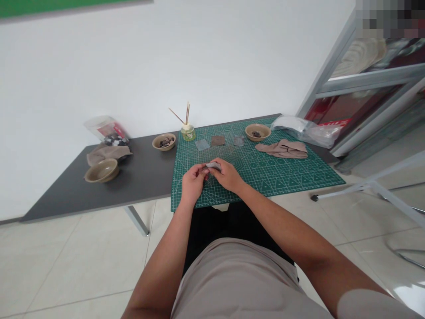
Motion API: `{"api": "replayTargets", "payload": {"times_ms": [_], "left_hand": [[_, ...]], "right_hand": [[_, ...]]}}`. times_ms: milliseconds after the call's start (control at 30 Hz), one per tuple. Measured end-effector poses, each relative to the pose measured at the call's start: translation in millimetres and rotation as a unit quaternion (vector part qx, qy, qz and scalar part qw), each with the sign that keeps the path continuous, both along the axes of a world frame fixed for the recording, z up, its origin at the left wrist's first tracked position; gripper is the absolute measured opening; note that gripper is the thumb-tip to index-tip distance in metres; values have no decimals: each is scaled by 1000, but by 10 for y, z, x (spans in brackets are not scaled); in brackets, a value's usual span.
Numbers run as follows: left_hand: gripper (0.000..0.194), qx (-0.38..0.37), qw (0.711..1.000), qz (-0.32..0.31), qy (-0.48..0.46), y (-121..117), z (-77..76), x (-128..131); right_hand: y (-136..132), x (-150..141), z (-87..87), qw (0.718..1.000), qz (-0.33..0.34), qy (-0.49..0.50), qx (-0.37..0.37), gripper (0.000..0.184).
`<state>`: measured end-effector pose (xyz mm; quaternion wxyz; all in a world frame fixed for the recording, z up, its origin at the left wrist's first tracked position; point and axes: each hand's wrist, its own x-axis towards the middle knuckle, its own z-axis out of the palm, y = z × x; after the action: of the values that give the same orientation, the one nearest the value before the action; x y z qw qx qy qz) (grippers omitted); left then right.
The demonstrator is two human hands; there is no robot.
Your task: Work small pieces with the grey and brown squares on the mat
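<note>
My left hand [192, 182] and my right hand [229, 175] meet over the front part of the green cutting mat [282, 175]. A small grey sheet [214, 165], bent over, is pinched in my right hand. The fingers of my left hand are closed against those of the right; what they hold is hidden. Beyond my hands, three small square pieces lie in a row on the mat: a pale one [202, 144], a brown one [218, 140] and a grey one [239, 140].
Bowls with small dark pieces stand at the left [159, 147] and back right [258, 138]; another bowl [102, 173] sits far left by a cloth [106, 153] and plastic bag [104, 128]. A reed diffuser [188, 132], brown cloth [285, 149] and clear bag [308, 130] are around the mat.
</note>
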<state>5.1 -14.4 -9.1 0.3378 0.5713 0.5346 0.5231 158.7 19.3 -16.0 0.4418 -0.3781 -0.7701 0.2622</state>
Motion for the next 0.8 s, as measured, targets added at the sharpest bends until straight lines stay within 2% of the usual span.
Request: {"api": "replayTargets", "payload": {"times_ms": [267, 433, 533, 667, 800], "left_hand": [[18, -2, 1000, -11, -15, -18, 11, -4], [18, 5, 999, -30, -36, -6, -11, -16], [12, 5, 999, -32, -6, -12, -12, -8], [10, 11, 1000, -6, 25, -37, -3, 9], [18, 11, 1000, 5, -6, -42, -6, 4]], "right_hand": [[-28, 23, -4, 1000, 14, 17, -2, 15], [-33, 0, -9, 996, 41, 38, 70, 11], [-47, 1, 14, 994, 46, 36, 95, 12], [-60, 20, 29, 996, 33, 50, 71, 10], [-60, 32, 13, 997, 25, 50, 52, 8]]}}
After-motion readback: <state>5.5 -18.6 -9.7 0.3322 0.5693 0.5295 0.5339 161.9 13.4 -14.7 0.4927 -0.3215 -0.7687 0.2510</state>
